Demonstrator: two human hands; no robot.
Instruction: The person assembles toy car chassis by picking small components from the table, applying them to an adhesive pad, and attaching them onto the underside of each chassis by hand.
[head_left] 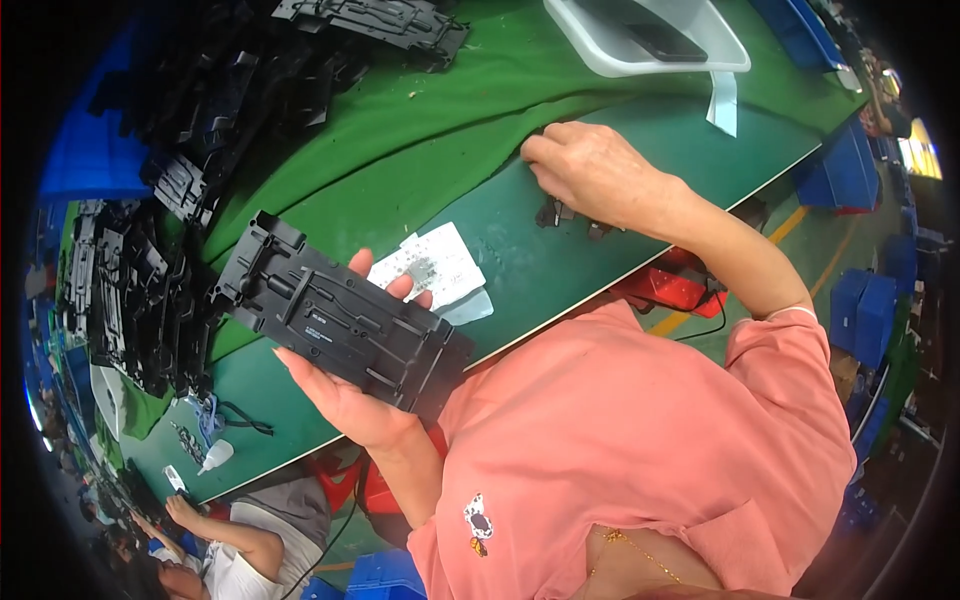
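Observation:
My left hand [352,408] is closed round a black plastic chassis plate [335,312], tilted, with its ribbed and recessed face toward me. Its fingertips show past the far edge, and the thumb lies along the near side. To the right, my right hand [600,172] rests low over the green table with its fingers curled together. Whatever those fingers hold, if anything, is hidden. Small black parts [550,213] lie just under and beside that hand. Between both hands sits a white speckled pad [445,262], partly behind the left fingertips.
Stacked black chassis plates [125,290] crowd the left and far left. A white tub [590,48] holding a dark phone-like slab [668,42] stands at the back. Green cloth [400,130] covers the far table. Another person [245,550] works at lower left near a small white bottle [216,457].

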